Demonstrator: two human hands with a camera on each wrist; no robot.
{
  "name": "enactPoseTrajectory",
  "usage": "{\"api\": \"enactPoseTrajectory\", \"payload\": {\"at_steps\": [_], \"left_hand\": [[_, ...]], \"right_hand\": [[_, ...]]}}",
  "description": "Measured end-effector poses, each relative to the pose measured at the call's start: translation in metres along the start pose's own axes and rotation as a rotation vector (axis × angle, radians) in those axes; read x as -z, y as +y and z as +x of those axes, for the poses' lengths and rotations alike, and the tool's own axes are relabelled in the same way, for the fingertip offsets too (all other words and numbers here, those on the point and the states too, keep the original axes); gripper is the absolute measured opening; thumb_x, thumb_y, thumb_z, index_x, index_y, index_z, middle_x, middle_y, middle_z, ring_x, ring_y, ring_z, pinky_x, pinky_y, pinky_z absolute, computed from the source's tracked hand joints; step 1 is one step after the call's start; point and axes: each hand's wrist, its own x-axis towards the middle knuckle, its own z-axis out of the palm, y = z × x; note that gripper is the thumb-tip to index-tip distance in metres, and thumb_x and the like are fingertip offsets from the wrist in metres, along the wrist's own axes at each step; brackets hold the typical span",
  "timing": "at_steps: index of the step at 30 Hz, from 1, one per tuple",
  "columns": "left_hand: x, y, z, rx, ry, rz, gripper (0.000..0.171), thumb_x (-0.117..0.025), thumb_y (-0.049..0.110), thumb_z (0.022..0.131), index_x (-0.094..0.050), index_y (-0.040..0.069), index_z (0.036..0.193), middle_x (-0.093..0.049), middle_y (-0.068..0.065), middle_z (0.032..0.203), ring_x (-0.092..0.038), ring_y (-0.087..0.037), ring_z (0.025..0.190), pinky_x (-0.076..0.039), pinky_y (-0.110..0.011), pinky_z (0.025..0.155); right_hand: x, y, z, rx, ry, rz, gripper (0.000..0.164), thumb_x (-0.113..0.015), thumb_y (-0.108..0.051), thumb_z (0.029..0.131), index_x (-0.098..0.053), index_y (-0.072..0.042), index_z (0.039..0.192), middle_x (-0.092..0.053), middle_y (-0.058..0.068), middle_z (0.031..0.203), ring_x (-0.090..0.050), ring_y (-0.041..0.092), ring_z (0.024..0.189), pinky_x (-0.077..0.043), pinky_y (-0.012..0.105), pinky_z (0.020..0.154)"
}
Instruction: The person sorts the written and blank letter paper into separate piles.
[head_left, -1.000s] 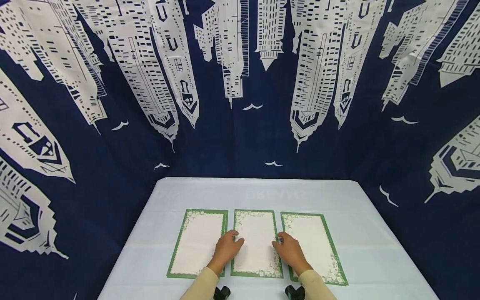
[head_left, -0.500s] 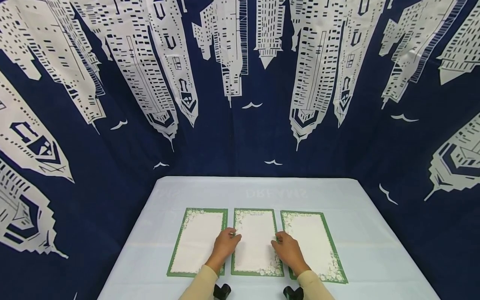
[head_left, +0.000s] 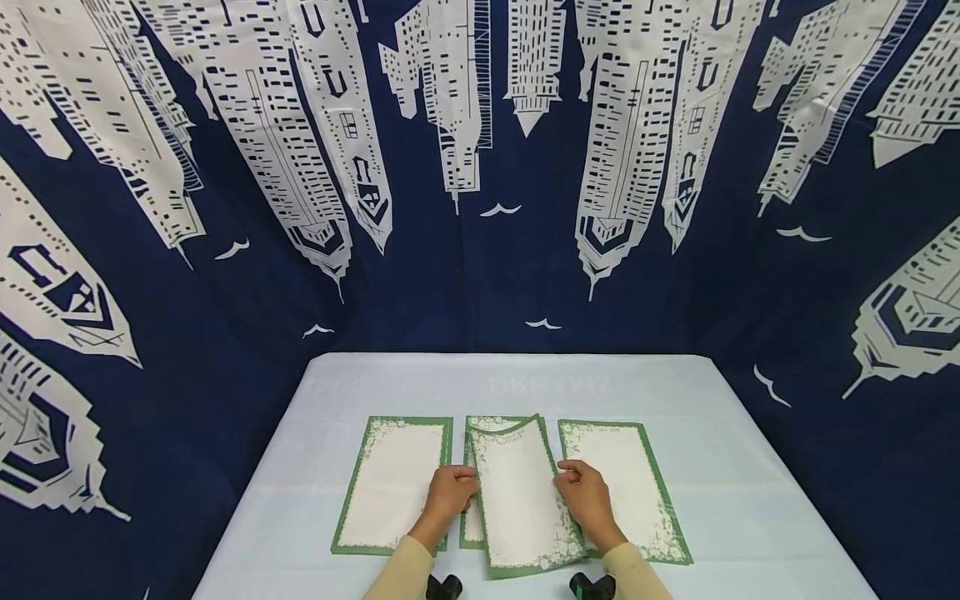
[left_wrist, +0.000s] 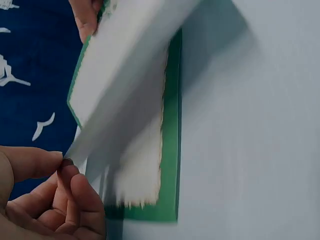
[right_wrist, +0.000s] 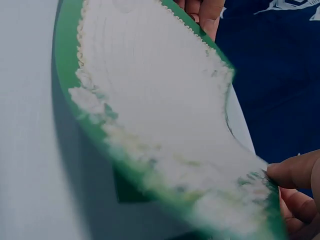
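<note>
Both hands hold a sheet of paper [head_left: 525,500] with a green floral border, raised and bowed above the middle of the table. My left hand [head_left: 450,498] pinches its left edge between thumb and fingers, plain in the left wrist view, where that hand [left_wrist: 55,200] is large. Along the opposite edge, my right hand [head_left: 588,500] grips the paper; the right wrist view has this hand's thumb on the printed face. Beneath lies another green-bordered sheet [head_left: 472,532], mostly covered by the raised one. To the left rests a similar sheet [head_left: 393,483], and to the right another [head_left: 630,492].
The sheets lie on a table with a pale cloth [head_left: 750,517]. Behind and at both sides hangs a navy curtain [head_left: 420,308] printed with white buildings and birds. Black devices [head_left: 444,587] show beside the sleeves at the bottom edge.
The top middle sheet has come up off the table between both hands and shifted slightly right and toward me, uncovering a sheet under it. The left and right sheets stay put.
</note>
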Motion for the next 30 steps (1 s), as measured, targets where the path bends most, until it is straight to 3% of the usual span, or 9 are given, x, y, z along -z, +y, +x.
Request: {"api": "enactPoseTrajectory", "payload": {"at_steps": [6, 10, 13, 17, 20, 22, 24, 28, 30], "left_hand": [[-0.027, 0.015, 0.0, -0.064, -0.065, -0.029, 0.029, -0.061, -0.003, 0.09, -0.069, -0.01, 0.116, -0.06, 0.001, 0.071, -0.05, -0.011, 0.053, -0.041, -0.024, 0.049], [-0.051, 0.027, 0.002, -0.068, -0.122, -0.067, 0.009, -0.061, 0.0, 0.095, -0.062, -0.009, 0.097, -0.049, 0.003, 0.071, -0.048, -0.01, 0.058, -0.046, -0.026, 0.054], [-0.068, 0.036, 0.0, -0.077, -0.153, -0.06, 0.017, -0.064, 0.005, 0.097, -0.06, -0.01, 0.105, -0.054, 0.001, 0.086, -0.056, -0.01, 0.071, -0.054, -0.029, 0.063], [-0.086, 0.045, -0.005, -0.11, -0.186, -0.053, 0.051, -0.064, 0.008, 0.097, -0.049, -0.013, 0.141, -0.061, -0.012, 0.117, -0.065, -0.024, 0.1, -0.057, -0.035, 0.077], [-0.099, 0.049, -0.006, -0.118, -0.237, -0.009, 0.052, -0.063, 0.01, 0.098, -0.048, -0.011, 0.143, -0.061, -0.016, 0.123, -0.063, -0.031, 0.111, -0.056, -0.04, 0.084], [-0.108, 0.05, -0.005, -0.131, -0.27, 0.046, 0.05, -0.063, 0.011, 0.098, -0.049, -0.01, 0.142, -0.062, -0.012, 0.12, -0.063, -0.026, 0.105, -0.055, -0.041, 0.086], [-0.118, 0.05, -0.004, -0.15, -0.293, 0.105, 0.042, -0.063, 0.01, 0.098, -0.055, -0.01, 0.135, -0.063, -0.005, 0.105, -0.061, -0.017, 0.09, -0.053, -0.037, 0.08], [-0.133, 0.05, 0.001, -0.173, -0.312, 0.186, 0.023, -0.063, 0.007, 0.097, -0.059, -0.009, 0.113, -0.05, 0.0, 0.076, -0.045, -0.009, 0.061, -0.043, -0.028, 0.06], [-0.138, 0.05, 0.003, -0.166, -0.327, 0.196, 0.029, -0.062, 0.007, 0.097, -0.056, -0.011, 0.12, -0.051, -0.002, 0.082, -0.044, -0.01, 0.06, -0.04, -0.028, 0.058]], "right_hand": [[0.029, 0.006, -0.001, -0.063, 0.061, 0.028, 0.025, -0.066, -0.008, 0.096, -0.069, 0.001, 0.119, -0.067, 0.008, 0.097, -0.059, 0.017, 0.076, -0.048, 0.032, 0.062], [0.054, 0.014, 0.0, -0.07, 0.115, 0.003, 0.027, -0.063, -0.01, 0.098, -0.068, 0.002, 0.121, -0.067, 0.012, 0.101, -0.06, 0.018, 0.079, -0.048, 0.031, 0.062], [0.072, 0.021, 0.0, -0.075, 0.157, -0.034, 0.028, -0.063, -0.012, 0.098, -0.068, 0.002, 0.122, -0.068, 0.014, 0.104, -0.061, 0.018, 0.081, -0.047, 0.03, 0.063], [0.092, 0.03, -0.001, -0.087, 0.183, -0.069, 0.03, -0.062, -0.013, 0.099, -0.066, 0.003, 0.124, -0.067, 0.017, 0.106, -0.063, 0.021, 0.082, -0.047, 0.032, 0.062], [0.104, 0.037, 0.0, -0.099, 0.194, -0.081, 0.03, -0.062, -0.013, 0.099, -0.066, 0.004, 0.124, -0.066, 0.018, 0.107, -0.062, 0.021, 0.081, -0.046, 0.033, 0.062], [0.11, 0.043, 0.0, -0.107, 0.211, -0.095, 0.03, -0.062, -0.012, 0.098, -0.066, 0.004, 0.123, -0.067, 0.017, 0.105, -0.062, 0.022, 0.082, -0.047, 0.033, 0.063], [0.115, 0.048, 0.001, -0.115, 0.233, -0.111, 0.029, -0.062, -0.011, 0.098, -0.066, 0.005, 0.121, -0.067, 0.017, 0.103, -0.062, 0.024, 0.082, -0.047, 0.032, 0.064], [0.121, 0.058, 0.003, -0.128, 0.254, -0.135, 0.029, -0.061, -0.01, 0.097, -0.066, 0.007, 0.12, -0.067, 0.019, 0.101, -0.063, 0.03, 0.085, -0.047, 0.032, 0.065], [0.123, 0.063, 0.002, -0.143, 0.254, -0.145, 0.029, -0.06, -0.01, 0.097, -0.065, 0.007, 0.12, -0.067, 0.019, 0.101, -0.063, 0.032, 0.086, -0.047, 0.032, 0.065]]}}
